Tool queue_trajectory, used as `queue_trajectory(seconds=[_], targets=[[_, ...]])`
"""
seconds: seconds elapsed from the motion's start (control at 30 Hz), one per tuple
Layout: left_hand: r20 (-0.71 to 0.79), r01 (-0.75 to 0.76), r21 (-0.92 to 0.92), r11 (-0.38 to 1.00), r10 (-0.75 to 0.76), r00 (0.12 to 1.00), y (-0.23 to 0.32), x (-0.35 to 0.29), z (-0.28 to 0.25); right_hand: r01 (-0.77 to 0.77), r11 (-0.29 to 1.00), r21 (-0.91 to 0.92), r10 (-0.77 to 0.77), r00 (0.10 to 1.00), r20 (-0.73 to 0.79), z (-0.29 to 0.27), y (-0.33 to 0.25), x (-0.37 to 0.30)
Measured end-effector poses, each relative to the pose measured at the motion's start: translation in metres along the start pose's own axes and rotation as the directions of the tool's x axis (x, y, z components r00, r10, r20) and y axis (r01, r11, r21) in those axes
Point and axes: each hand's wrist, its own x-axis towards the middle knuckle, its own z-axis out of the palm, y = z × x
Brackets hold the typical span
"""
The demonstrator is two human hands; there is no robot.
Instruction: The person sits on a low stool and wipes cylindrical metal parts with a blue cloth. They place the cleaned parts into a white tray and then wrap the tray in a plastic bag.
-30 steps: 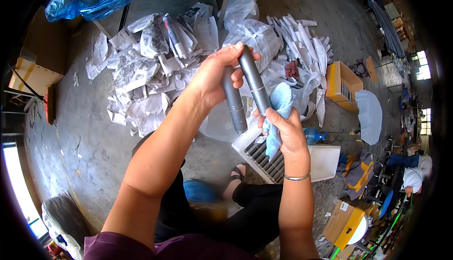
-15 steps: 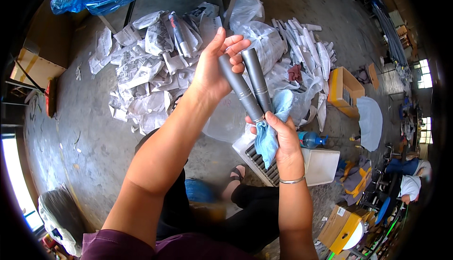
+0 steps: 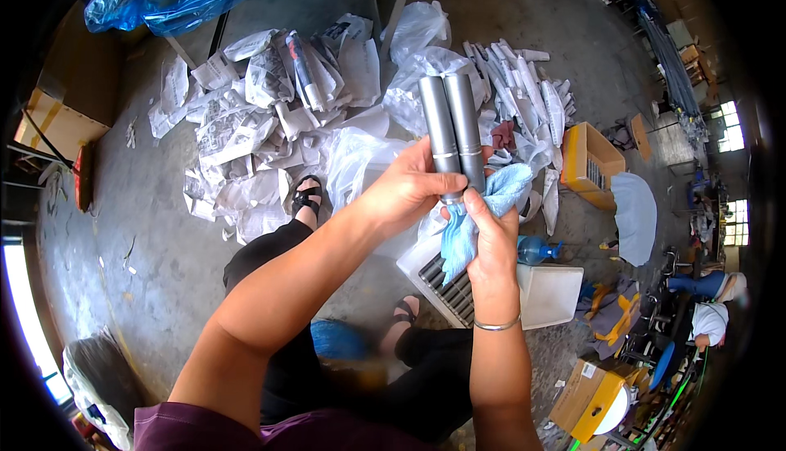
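Two dark grey metal tubes (image 3: 452,127) stand side by side in front of me, tilted slightly, with bright rings round their lower parts. My left hand (image 3: 405,185) is wrapped round their lower part, thumb across the front. My right hand (image 3: 493,242) grips the bottom ends, its thumb on them, together with a light blue cloth (image 3: 509,185). The cloth spills out on both sides of that hand and covers the tube ends. Just below lies a white tray (image 3: 412,269) with several similar dark tubes (image 3: 450,289), partly behind my right hand.
Crumpled newspaper (image 3: 237,131) and clear plastic bags (image 3: 419,33) cover the floor ahead. Paper-wrapped rolls (image 3: 528,82) lie beyond a yellow carton (image 3: 580,144). A blue bottle (image 3: 534,250) and white box (image 3: 557,297) sit right. Another person (image 3: 709,321) is far right.
My left hand has moved down from the tubes' upper ends to their lower part and closed round them. The tubes, spread apart before, now stand more upright and together.
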Motion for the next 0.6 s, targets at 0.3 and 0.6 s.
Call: queue_trajectory(seconds=[0.3,0.6], targets=[[-0.119,0.029,0.071,0.997,-0.021,0.993,0.002,0.002,-0.003,-0.060,0.998,0.026,0.060,0.998,0.001,-0.005,0.004,0.002],[-0.265,0.011,0.349,0.937,0.087,0.960,0.001,0.002,0.004,-0.079,0.996,0.037,0.078,0.996,0.038,-0.018,0.014,0.008]])
